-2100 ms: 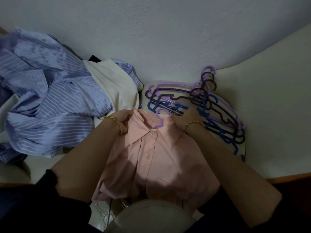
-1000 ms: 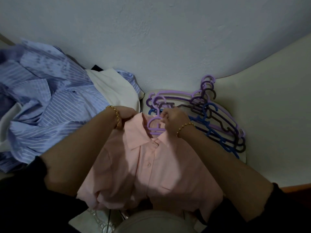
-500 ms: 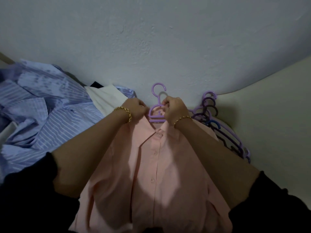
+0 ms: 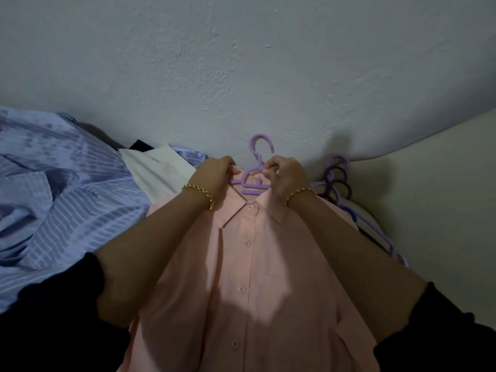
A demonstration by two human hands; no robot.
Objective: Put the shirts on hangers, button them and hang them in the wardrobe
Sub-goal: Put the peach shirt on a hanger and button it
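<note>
A pink shirt (image 4: pixel 249 285) hangs in front of me on a light purple hanger (image 4: pixel 253 181), whose hook sticks up against the wall. Its front is closed, with several buttons showing down the placket. My left hand (image 4: pixel 214 174) grips the collar and shoulder at the left of the hanger. My right hand (image 4: pixel 284 175) pinches the collar and the hanger's neck at the right. Both forearms cover the shirt's shoulders and sleeves.
A heap of blue striped shirts (image 4: pixel 61 208) with a white shirt (image 4: pixel 158 170) lies at the left. A stack of purple and blue hangers (image 4: pixel 338 183) lies at the right behind my right arm. A pale wall (image 4: pixel 241 63) stands close ahead.
The pink shirt on its hanger has been lifted from my lap to hang upright before the wall. Both hands moved up to the collar beside the hanger's neck.
</note>
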